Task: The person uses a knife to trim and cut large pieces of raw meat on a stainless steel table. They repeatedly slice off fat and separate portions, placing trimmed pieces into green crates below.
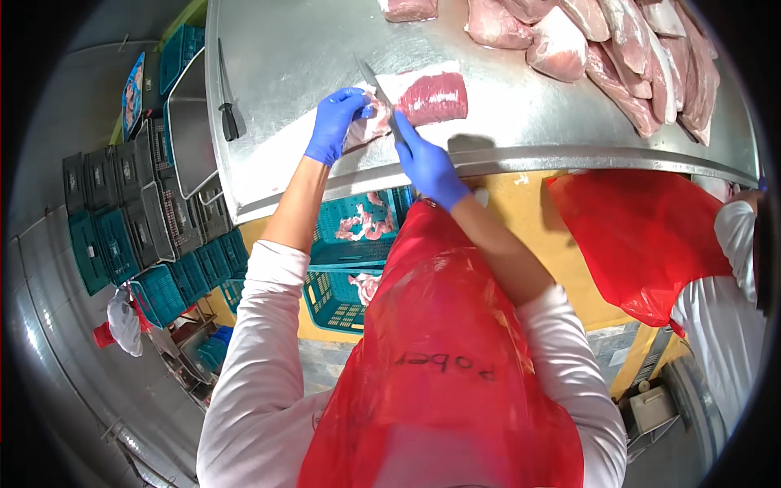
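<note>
A piece of raw meat (435, 98) lies on the steel table near its front edge, red on the right with pale fat along its left part. My left hand (335, 122), in a blue glove, pinches a pale flap of fat at the left end of the meat. In my right hand (431, 165), also gloved in blue, is a knife (376, 84). Its blade crosses the meat between my hands and points away to the far left. The blade's lower edge, where it meets the meat, is partly hidden.
Large raw meat pieces (557, 45) are heaped at the far right. A second knife (227, 106) lies near the table's left edge. Below the front edge, teal crates (325, 244) hold trimmings. Stacked crates (122, 187) stand at left; a co-worker's red apron (643, 236) is at right.
</note>
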Tool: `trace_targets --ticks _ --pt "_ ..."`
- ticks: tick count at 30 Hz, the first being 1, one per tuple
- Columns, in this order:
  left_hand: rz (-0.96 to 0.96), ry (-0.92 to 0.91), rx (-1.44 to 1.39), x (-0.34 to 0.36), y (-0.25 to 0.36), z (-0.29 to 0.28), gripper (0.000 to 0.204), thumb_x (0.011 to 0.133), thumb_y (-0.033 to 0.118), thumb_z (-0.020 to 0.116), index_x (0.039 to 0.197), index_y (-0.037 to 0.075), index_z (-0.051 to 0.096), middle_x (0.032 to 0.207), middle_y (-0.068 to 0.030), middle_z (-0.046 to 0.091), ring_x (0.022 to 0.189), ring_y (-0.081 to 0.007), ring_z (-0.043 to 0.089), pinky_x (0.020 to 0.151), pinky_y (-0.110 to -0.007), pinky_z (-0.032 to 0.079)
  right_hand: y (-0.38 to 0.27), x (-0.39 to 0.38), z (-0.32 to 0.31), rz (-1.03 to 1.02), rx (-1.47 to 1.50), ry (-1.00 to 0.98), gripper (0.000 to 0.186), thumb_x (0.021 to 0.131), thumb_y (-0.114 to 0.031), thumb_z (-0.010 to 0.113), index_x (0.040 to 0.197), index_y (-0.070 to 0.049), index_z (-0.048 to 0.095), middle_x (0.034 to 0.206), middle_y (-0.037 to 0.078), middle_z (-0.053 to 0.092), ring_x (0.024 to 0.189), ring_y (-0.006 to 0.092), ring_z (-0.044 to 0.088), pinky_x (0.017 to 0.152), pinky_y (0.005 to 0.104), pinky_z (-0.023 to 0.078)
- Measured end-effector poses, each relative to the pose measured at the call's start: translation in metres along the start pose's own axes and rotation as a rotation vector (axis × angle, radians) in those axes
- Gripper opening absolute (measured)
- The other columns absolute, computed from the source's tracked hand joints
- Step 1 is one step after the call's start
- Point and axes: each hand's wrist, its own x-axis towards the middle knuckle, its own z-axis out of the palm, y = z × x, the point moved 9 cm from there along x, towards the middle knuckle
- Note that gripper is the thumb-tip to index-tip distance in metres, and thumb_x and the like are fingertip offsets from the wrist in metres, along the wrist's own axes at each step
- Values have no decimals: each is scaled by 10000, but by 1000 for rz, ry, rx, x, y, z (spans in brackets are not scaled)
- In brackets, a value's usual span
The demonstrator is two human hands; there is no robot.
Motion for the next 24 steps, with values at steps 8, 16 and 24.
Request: trace_targets --ticks 8,16,24 --pt "-42 68 -21 -26 -26 -59 124 918 75 637 988 -23 665 870 -82 669 751 -166 657 715 -285 546 -13 -143 -40 148 126 -329 618 978 -142 579 1547 -126 339 904 231 659 772 384 665 673 443 514" --pt "306 506 993 -29 -9 -17 608 851 442 721 1231 -8 573 980 -184 690 802 -329 682 767 -404 549 26 -111 -114 407 -13 -77 532 997 -244 574 1486 -103 422 828 220 659 714 391 659 641 455 509" --pt "268 496 690 -40 -43 -47 516 810 351 754 1111 -56 654 800 -179 684 773 -282 699 693 -405 523 5 -83 -39 287 4 -280 599 1015 -182 520 1568 -161 291 913 212 675 788 426 652 681 497 497"
